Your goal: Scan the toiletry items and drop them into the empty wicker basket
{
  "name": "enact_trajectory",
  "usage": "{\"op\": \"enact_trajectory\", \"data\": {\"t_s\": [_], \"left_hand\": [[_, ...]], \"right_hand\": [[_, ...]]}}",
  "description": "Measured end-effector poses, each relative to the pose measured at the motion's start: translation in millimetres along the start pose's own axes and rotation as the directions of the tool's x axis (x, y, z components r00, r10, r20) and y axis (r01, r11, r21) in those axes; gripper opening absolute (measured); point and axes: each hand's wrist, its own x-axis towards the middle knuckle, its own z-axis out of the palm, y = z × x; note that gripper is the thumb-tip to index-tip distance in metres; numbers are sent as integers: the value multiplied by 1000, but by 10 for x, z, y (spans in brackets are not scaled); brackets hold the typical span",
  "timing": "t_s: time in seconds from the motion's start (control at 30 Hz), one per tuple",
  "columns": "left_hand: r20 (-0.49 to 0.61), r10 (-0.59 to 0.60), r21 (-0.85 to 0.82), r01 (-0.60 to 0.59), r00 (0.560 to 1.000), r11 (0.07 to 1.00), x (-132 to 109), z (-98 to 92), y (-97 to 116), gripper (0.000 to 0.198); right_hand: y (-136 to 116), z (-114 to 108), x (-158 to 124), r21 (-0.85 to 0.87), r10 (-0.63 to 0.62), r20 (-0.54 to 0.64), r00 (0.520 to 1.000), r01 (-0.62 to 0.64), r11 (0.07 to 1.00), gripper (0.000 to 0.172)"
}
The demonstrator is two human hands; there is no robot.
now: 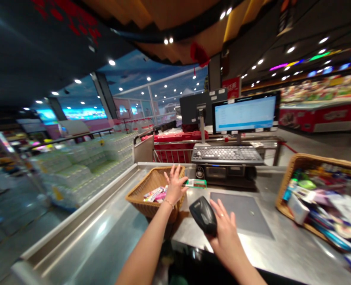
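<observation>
My left hand is over the right rim of a small wicker basket, its fingers spread. Beside its thumb and fingertips lies a green and white packaged item; whether they touch cannot be made out. A few colourful packets lie inside the basket. In my right hand is a black handheld scanner, tilted up to the left above the metal counter, with some fingers extended alongside it.
A monitor stands behind a keyboard at the counter's back. On the right, a large wicker basket is heaped with mixed goods. A grey mat lies on the counter. Red shopping carts stand beyond.
</observation>
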Motion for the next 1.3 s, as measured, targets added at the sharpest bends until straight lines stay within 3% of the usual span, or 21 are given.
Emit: {"op": "enact_trajectory", "data": {"t_s": [1.3], "left_hand": [[-32, -126, 24, 127, 992, 992, -217, -226, -393, 31]], "right_hand": [[-240, 254, 143, 64, -45, 52, 998, 42, 997, 71]]}}
